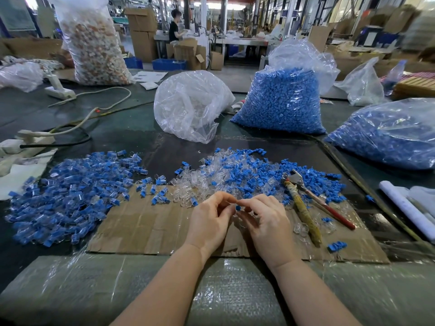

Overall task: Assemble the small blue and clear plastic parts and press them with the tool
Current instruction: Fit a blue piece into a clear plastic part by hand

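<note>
My left hand (209, 222) and my right hand (266, 222) meet fingertip to fingertip over a cardboard sheet (146, 227). Between them is a small blue part (238, 208) pinched by my right fingers, with a clear plastic part (231, 207) held at my left fingertips. The pressing tool (303, 203), pliers with a wrapped yellowish handle and a red one, lies to the right of my right hand. A heap of loose blue and clear parts (247, 175) lies just beyond my hands. A pile of joined blue-and-clear pieces (70, 196) spreads on the left.
Behind the heap stand a clear bag of clear parts (190, 104) and bags of blue parts (282, 100), (386, 135). White cables and a power strip (60, 91) lie at the left. Rolled white material (407, 208) lies at the right edge. A person works at a far bench.
</note>
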The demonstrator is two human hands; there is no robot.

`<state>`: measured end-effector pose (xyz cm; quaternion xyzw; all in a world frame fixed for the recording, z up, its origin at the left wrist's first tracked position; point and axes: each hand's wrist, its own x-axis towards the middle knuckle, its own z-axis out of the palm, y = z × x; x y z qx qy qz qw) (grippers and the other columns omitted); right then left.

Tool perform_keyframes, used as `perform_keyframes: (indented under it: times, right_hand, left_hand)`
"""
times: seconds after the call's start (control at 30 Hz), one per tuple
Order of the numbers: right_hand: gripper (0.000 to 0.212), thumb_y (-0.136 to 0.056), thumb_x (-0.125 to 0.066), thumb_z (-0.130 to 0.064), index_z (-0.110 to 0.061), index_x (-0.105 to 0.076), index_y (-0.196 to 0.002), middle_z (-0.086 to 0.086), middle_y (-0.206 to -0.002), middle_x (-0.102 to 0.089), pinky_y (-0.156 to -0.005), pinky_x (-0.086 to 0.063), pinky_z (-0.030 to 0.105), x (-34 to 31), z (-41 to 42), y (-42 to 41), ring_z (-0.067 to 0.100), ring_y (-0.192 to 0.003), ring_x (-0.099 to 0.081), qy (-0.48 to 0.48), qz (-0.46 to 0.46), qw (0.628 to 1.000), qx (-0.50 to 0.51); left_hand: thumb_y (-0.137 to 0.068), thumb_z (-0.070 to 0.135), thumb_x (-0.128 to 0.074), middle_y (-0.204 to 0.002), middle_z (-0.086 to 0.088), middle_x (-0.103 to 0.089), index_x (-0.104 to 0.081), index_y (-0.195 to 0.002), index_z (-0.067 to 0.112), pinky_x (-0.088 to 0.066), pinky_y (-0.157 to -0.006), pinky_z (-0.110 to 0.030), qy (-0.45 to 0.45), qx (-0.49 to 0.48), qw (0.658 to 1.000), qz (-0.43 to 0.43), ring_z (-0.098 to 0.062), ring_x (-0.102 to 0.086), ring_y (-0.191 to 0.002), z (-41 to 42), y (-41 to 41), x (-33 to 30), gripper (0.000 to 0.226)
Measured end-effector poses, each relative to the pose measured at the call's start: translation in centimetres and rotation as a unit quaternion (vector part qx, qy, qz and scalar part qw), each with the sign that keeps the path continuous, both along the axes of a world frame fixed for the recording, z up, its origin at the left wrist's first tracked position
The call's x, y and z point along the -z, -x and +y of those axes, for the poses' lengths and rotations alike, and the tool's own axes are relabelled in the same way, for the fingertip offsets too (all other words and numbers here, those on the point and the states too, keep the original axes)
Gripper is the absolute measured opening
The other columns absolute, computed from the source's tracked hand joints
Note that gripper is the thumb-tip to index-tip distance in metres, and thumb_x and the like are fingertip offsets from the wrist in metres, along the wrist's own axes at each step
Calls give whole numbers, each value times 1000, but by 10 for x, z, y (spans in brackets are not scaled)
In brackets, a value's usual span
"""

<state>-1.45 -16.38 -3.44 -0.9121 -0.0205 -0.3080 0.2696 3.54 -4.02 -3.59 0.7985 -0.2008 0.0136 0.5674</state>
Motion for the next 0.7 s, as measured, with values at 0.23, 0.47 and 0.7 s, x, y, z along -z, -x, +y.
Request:
perform_keyframes:
  times: [0.23,0.47,0.7]
  right_hand:
    - [16,-78,-75,-19,-17,-72,-93,-2,-82,-62,-73,-46,38,-2,0,0,21,-78,-57,11,4,1000,-7]
    - [30,-86,-65,-24,-14,-62,-114,1,-107,-60,-89,-36,30,-16,-25,-4,16,-102,-52,12,48,991,125]
    - [53,-85,-47,-56,-17,-46,-120,13,-136,-41,-101,-29,49,-44,-81,-11,32,-125,-37,77,395,852,335]
  left_hand:
    - [-86,8,-64,-70,10,-64,-62,-79,29,-44,-61,-7,6,-1,1000,9,6,-57,-64,-1,-1,-1,22]
    - [-86,10,-64,-70,9,-61,-60,-76,30,-42,-60,-6,19,-11,999,32,7,-54,-63,-1,-3,0,23]
    - [-86,10,-64,-71,9,-62,-59,-76,30,-42,-61,-7,24,-16,999,39,6,-54,-63,-2,-4,-1,23]
